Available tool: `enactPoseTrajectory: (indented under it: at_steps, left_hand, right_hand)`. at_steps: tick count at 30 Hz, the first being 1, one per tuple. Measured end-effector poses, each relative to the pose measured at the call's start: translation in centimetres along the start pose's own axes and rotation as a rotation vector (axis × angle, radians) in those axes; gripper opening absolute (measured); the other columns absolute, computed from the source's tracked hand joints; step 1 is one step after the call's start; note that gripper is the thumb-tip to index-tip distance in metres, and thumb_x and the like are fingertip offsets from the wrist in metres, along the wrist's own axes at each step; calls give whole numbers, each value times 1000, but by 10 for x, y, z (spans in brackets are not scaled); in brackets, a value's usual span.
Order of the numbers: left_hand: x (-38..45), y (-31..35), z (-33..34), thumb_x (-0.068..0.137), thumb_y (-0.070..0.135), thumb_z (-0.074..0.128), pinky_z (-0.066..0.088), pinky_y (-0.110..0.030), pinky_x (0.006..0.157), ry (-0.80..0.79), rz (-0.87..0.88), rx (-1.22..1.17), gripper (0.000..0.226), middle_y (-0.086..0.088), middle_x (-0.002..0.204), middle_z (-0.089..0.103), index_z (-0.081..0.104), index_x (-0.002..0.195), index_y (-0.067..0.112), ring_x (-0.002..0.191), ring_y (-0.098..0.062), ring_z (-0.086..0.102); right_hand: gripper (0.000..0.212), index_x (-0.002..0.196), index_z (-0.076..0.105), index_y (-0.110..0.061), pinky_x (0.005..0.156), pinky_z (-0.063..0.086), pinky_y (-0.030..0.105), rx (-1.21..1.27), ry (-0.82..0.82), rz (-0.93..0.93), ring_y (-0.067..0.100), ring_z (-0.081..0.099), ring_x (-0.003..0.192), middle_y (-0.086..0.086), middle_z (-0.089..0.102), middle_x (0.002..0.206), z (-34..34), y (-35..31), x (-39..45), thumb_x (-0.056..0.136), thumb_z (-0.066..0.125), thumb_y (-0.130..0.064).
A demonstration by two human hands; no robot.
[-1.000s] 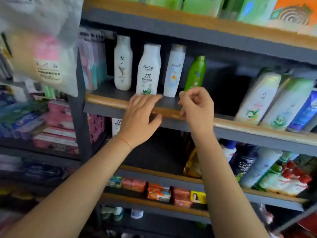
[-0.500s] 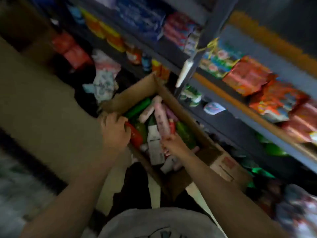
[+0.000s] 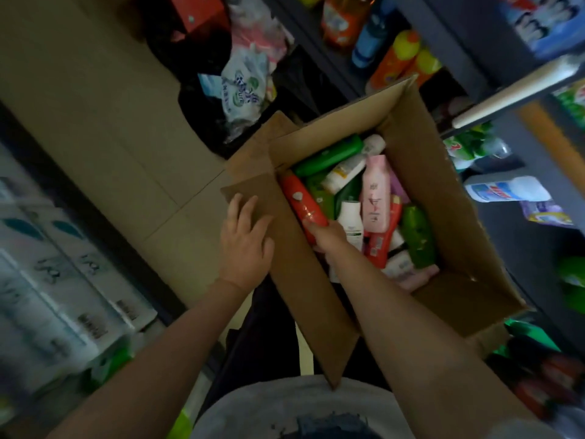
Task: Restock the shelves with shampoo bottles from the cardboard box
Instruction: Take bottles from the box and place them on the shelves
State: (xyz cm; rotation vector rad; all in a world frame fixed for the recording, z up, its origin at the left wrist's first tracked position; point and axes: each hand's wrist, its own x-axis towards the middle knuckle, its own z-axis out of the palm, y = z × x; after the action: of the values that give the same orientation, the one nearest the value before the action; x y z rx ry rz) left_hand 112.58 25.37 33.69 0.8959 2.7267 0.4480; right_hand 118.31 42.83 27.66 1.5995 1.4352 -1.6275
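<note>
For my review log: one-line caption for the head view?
Left hand rests on cardboard box flap; right hand grips red bottle inside.

The one camera sits on my head, looking steeply down into the open cardboard box [image 3: 443, 198] close below me, my forearms entering from the bottom edge.

Hardly any text is legible. The white plastic bag [image 3: 245, 93] on the floor beside the brown cardboard box [image 3: 443, 191] carries green and blue printed characters (too blurred to read). The tall pink rectangular bottle [image 3: 375, 193] in the box has a dark red logo mark, its wording unreadable. The red cylindrical bottle [image 3: 304, 202] bears a small white emblem, no letters made out. The white bottle with blue label [image 3: 506, 189] on the dark shelf at right shows blue and red lettering, smeared. White stacked cartons [image 3: 63, 267] at left carry dark print, illegible.
</note>
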Motion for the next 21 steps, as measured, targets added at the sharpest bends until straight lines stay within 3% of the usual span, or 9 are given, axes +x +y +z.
enactPoseTrajectory:
  at_steps: [2, 4, 6, 8, 10, 13, 16, 18, 21]
  left_hand:
    - [-2, -5, -2, 89, 26, 42, 28, -56, 112, -52, -20, 39, 43, -20, 145, 48, 69, 118, 9, 144, -39, 25]
    - [1, -4, -5, 88, 29, 45, 18, -61, 115, -92, -18, 103, 41, -18, 145, 49, 69, 117, 13, 143, -36, 29]
    - [8, 0, -9, 85, 31, 48, 13, -63, 115, -98, 9, 114, 40, -18, 140, 53, 69, 114, 14, 140, -35, 35]
    - [22, 11, -16, 84, 32, 48, 25, -62, 112, -81, 57, -25, 41, -20, 135, 55, 69, 112, 11, 134, -36, 39]
    - [37, 31, -28, 84, 33, 49, 36, -57, 106, -81, 79, -186, 38, -17, 128, 59, 70, 108, 12, 126, -34, 45]
    - [58, 78, -62, 86, 52, 39, 31, -41, 103, -146, -64, -328, 43, 3, 106, 69, 71, 95, 24, 110, -19, 58]
    - [76, 148, -119, 100, 45, 49, 46, -27, 91, -294, -228, -993, 35, 8, 92, 72, 70, 100, 17, 98, -14, 66]
    - [86, 198, -158, 102, 29, 51, 52, -25, 85, -341, -153, -1274, 27, 0, 105, 73, 66, 116, 12, 99, -14, 68]
    - [92, 266, -221, 93, 26, 66, 53, -34, 84, -348, 38, -1489, 23, -6, 103, 73, 67, 113, 13, 94, -19, 68]
  right_hand:
    - [42, 108, 60, -13, 76, 58, 35, 65, -38, 37, 21, 66, 80, 8, 68, 97, -3, -7, -3, 83, 75, -44]
    - [43, 108, 62, -9, 56, 50, 28, 141, -76, 65, 18, 61, 64, 8, 68, 85, -10, -16, -10, 83, 74, -42]
    - [47, 113, 62, -5, 50, 45, 23, 220, -90, 82, 21, 62, 66, 12, 68, 87, -23, -24, -21, 83, 74, -39]
    - [38, 111, 62, -6, 45, 43, 20, 286, -133, 64, 23, 63, 71, 14, 68, 92, -40, -31, -43, 87, 72, -34]
    - [28, 106, 62, -7, 41, 38, 20, 344, -198, 5, 17, 59, 56, 9, 66, 77, -61, -36, -71, 92, 67, -31]
    - [30, 108, 62, -9, 44, 37, 20, 433, -243, -151, 13, 53, 51, 5, 61, 67, -96, -42, -121, 87, 68, -29]
    - [45, 112, 62, -5, 53, 43, 22, 511, -253, -363, 16, 57, 62, 10, 63, 80, -135, -53, -177, 78, 78, -30]
    - [51, 118, 62, -2, 62, 48, 24, 517, -210, -525, 20, 60, 73, 11, 66, 90, -164, -62, -220, 77, 75, -30]
    - [53, 116, 65, -12, 72, 51, 26, 462, -44, -771, 18, 65, 84, 5, 72, 97, -210, -76, -291, 70, 81, -31]
